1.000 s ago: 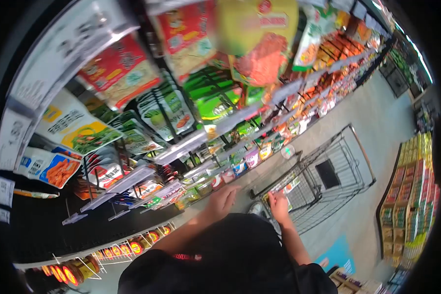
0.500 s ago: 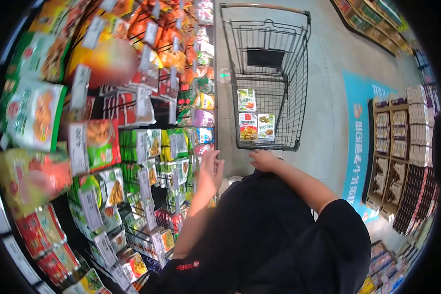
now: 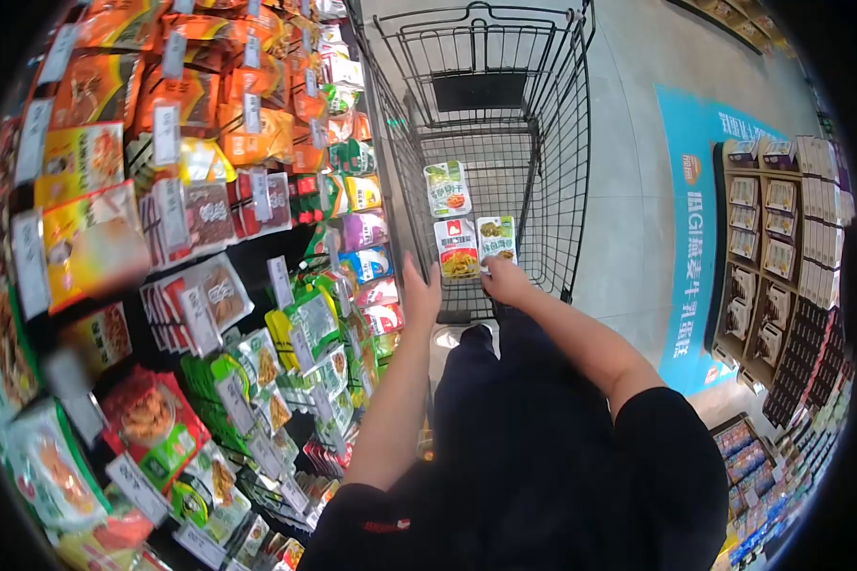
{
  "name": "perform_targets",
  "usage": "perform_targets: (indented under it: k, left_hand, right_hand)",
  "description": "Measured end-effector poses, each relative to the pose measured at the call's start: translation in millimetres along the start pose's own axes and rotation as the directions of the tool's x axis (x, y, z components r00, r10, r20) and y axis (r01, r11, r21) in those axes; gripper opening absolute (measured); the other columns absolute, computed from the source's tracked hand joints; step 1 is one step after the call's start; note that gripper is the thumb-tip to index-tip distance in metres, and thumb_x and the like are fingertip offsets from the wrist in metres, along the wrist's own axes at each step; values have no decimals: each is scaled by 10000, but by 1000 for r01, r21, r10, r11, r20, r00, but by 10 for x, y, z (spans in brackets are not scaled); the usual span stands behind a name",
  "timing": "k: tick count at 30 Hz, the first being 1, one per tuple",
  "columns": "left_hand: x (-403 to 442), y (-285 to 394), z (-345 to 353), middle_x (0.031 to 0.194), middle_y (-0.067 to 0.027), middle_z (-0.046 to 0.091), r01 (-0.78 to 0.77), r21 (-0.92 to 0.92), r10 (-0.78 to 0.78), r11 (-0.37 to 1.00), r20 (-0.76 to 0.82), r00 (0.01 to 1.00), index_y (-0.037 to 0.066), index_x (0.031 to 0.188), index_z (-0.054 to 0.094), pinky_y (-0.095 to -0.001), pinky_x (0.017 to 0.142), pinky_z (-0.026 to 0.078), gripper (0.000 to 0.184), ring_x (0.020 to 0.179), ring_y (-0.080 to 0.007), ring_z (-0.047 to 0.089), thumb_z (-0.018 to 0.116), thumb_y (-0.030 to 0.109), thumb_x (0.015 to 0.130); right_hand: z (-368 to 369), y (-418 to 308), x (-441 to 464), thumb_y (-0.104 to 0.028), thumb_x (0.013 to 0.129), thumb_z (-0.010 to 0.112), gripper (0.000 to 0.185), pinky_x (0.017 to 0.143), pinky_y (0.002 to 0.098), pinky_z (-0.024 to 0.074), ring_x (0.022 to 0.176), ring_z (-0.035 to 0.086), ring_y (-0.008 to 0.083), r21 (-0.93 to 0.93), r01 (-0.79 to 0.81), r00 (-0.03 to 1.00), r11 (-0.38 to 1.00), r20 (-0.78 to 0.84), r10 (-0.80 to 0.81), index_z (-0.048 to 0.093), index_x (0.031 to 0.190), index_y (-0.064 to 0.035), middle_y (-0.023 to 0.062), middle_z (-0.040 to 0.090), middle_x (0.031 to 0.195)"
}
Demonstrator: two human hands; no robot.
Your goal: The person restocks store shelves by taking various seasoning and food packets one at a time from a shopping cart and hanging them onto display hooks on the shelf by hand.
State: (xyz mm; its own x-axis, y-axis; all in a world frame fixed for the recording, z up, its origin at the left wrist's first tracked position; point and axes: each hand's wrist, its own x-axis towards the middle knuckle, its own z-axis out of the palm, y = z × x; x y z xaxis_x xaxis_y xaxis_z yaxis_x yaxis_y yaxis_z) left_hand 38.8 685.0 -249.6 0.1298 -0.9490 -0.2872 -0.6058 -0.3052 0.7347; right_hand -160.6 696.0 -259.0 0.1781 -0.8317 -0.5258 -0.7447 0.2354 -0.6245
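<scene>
A black wire shopping cart point(image 3: 582, 162) stands right in front of me. Three packets lie in its near part: a green-and-white packet point(image 3: 448, 188), a white packet with a red mark and a food picture point(image 3: 458, 248), and another green-and-white packet point(image 3: 496, 234). My right hand point(image 3: 508, 280) is closed at the cart's near end and covers part of that last packet. A small white bit shows at its fingertips; what it grips is unclear. My left hand point(image 3: 421, 290) is open, fingers stretched, between the shelf and the cart, with nothing seen in it.
Along my left runs a shelf of hanging food bags, with orange bags point(image 3: 95, 90), a red bag point(image 3: 152, 419) and price tags point(image 3: 167, 133) sticking out. On the right are a blue floor banner point(image 3: 690, 257) and a wooden rack point(image 3: 762, 252) of boxed goods.
The cart and its packets now appear closer and larger, and its far handle has left the view. My right hand has moved forward over the cart's near end; my left remains open.
</scene>
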Motion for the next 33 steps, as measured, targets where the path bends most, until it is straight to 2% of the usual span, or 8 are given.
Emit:
perform_targets:
  k: [4, 8, 11, 18, 22, 28, 30, 33]
  left_hand:
    - [98, -9, 150, 1264, -234, 546, 190, -131, -184, 973, 59, 981, -42, 1336, 415, -380, 901, 475, 436, 1084, -297, 605, 463, 219, 990]
    - [12, -65, 154, 1115, -72, 668, 222, -21, -222, 975, 19, 975, 105, 1321, 431, -386, 682, 525, 320, 784, -237, 705, 416, 184, 1011]
    - [41, -87, 155, 1076, -73, 682, 173, 17, -173, 985, 17, 985, 120, 1343, 436, -381, 641, 532, 347, 774, -228, 707, 445, 190, 1003]
    - [28, -185, 179, 920, -113, 697, 210, 14, -210, 978, 40, 977, 132, 1305, 481, -408, 620, 528, 326, 723, -263, 698, 475, 179, 983]
    - [36, -181, 180, 727, -87, 678, 187, 80, -189, 979, 14, 982, 141, 1285, 494, -413, 610, 524, 314, 679, -276, 685, 485, 172, 972]
    - [26, -232, 193, 720, -82, 674, 172, 59, -173, 983, 11, 985, 144, 1282, 500, -416, 603, 523, 330, 661, -281, 679, 503, 151, 952]
    - [20, -225, 178, 768, -89, 686, 194, 72, -197, 978, 37, 980, 141, 1276, 501, -407, 619, 527, 305, 701, -276, 692, 463, 168, 974]
    - [18, -192, 158, 793, -99, 693, 212, 81, -217, 974, 57, 974, 141, 1271, 501, -402, 637, 531, 290, 737, -271, 703, 418, 187, 997]
  right_hand:
    - [145, 392, 938, -219, 823, 592, 321, 824, 497, 507, 935, 626, 410, 66, -72, 996, 995, -48, 75, 592, 1056, 2, 245, 642, 988]
    - [350, 699, 1886, -247, 775, 664, 500, 850, 470, 493, 987, 618, 397, 117, -212, 969, 970, -104, 224, 555, 1191, 8, 262, 638, 1038]
    - [661, 879, 2402, -207, 792, 615, 447, 864, 459, 493, 1002, 622, 411, 211, -406, 858, 889, -246, 451, 560, 1163, 35, 257, 647, 1050]
    - [635, 423, 2508, -206, 782, 625, 398, 887, 455, 494, 1014, 625, 414, 367, -495, 807, 788, -141, 573, 564, 1105, 19, 258, 658, 1044]
    - [641, 401, 2449, -197, 770, 633, 403, 884, 456, 495, 1012, 624, 411, 312, -499, 815, 809, -148, 560, 560, 1104, 16, 249, 658, 1045]
    - [743, 422, 2436, -185, 765, 635, 463, 875, 454, 497, 1002, 628, 396, 252, -471, 847, 846, -140, 513, 548, 1175, 11, 236, 657, 1055]
    - [890, 491, 2461, -209, 770, 660, 507, 863, 458, 502, 945, 642, 393, 278, -317, 760, 907, -497, 418, 548, 1212, 13, 221, 671, 1025]
    - [837, 535, 2454, -229, 787, 690, 451, 808, 430, 511, 860, 660, 348, 447, -322, 819, 835, -311, 482, 607, 1149, 27, 203, 685, 957]
